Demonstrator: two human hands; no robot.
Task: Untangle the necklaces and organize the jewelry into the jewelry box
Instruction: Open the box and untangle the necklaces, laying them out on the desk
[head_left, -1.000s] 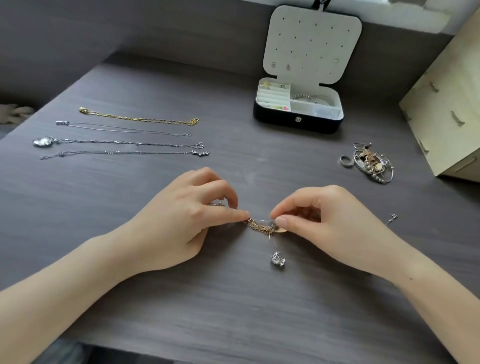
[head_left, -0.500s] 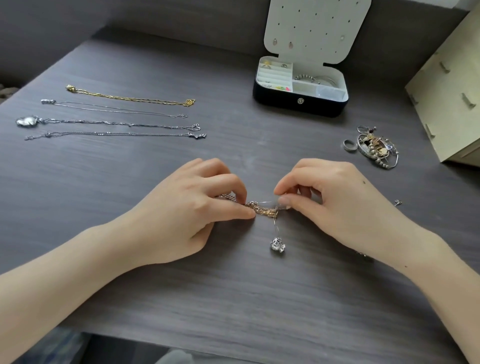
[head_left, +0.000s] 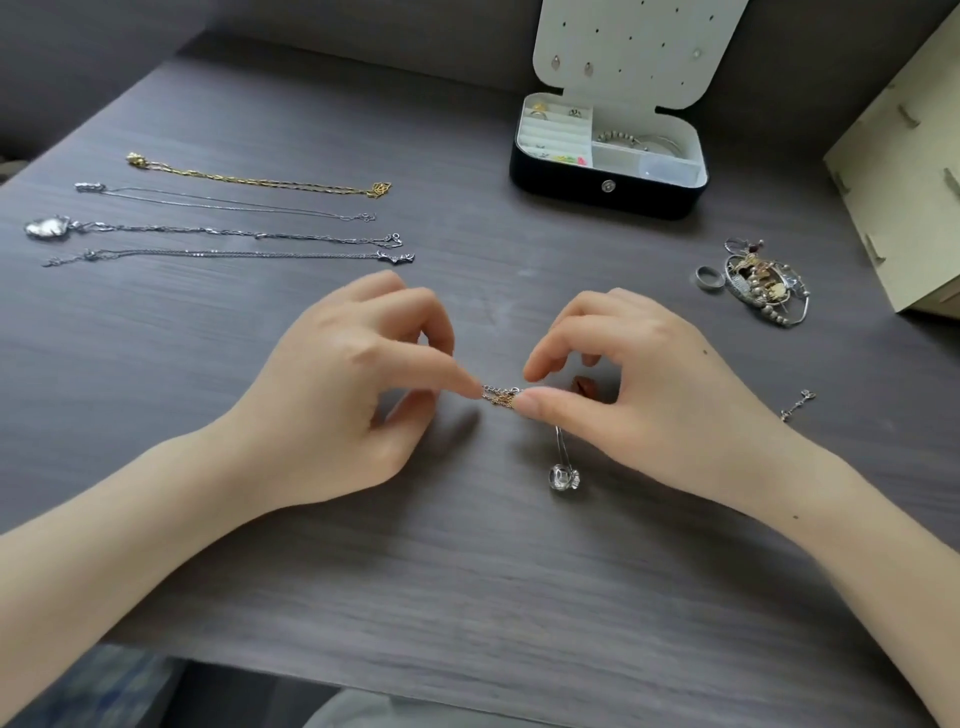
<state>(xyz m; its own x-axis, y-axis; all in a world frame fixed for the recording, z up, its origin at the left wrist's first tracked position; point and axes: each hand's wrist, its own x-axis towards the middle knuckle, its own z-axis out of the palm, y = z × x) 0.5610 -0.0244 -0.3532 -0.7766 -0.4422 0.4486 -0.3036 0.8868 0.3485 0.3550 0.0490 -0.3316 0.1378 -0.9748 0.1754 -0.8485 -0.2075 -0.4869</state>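
Now | left hand (head_left: 337, 395) and right hand (head_left: 649, 395) each pinch the tangled chains (head_left: 500, 397), taut between them | pendant (head_left: 563, 476) trails just beneath right hand | advice — loosen them with gentle pulls, never yank | jewelry box (head_left: 608, 192) beyond right hand.

Top of white lid of black jewelry box (head_left: 623, 52) cut off. Ends of tangled gold and silver chains (head_left: 500, 397) hidden under left hand (head_left: 353, 384), right hand (head_left: 660, 384). Pieces in little heap of silver and gold jewelry (head_left: 763, 283) too small to tell.
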